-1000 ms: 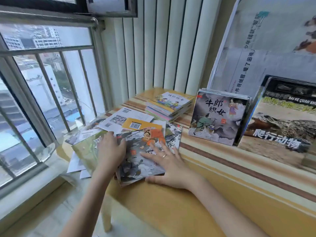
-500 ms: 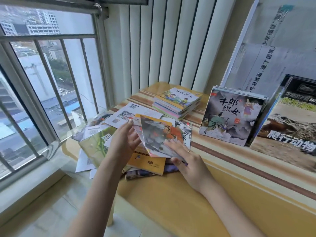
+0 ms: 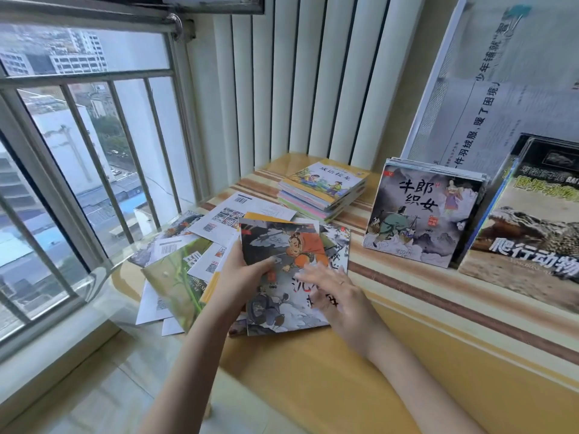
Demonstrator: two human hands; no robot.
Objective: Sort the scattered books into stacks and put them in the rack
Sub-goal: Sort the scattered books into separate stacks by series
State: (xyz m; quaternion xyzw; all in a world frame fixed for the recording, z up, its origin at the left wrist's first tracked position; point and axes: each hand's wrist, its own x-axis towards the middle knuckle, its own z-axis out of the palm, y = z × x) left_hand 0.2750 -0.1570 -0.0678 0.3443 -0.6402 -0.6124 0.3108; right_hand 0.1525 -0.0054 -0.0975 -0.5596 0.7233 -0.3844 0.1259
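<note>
Books (image 3: 283, 264): one flat stack (image 3: 324, 191), two hands (image 3: 241, 277)

window: barred (image 3: 78, 158), city buildings beyond
blinds: white vertical slats (image 3: 307, 83), behind the table
table: yellow, striped (image 3: 438, 308)
poster: printed sheet (image 3: 507, 73) leaning on wall

Soft daylight from the window (image 3: 78, 158) — blurred right hand (image 3: 336, 296), wide-angle edge bending

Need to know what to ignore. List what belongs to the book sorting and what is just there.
Job:
left hand gripping the grey picture book
right hand open over it
scattered books
flat stack
upright books

Just there:
window bars
blinds
newspaper
</note>
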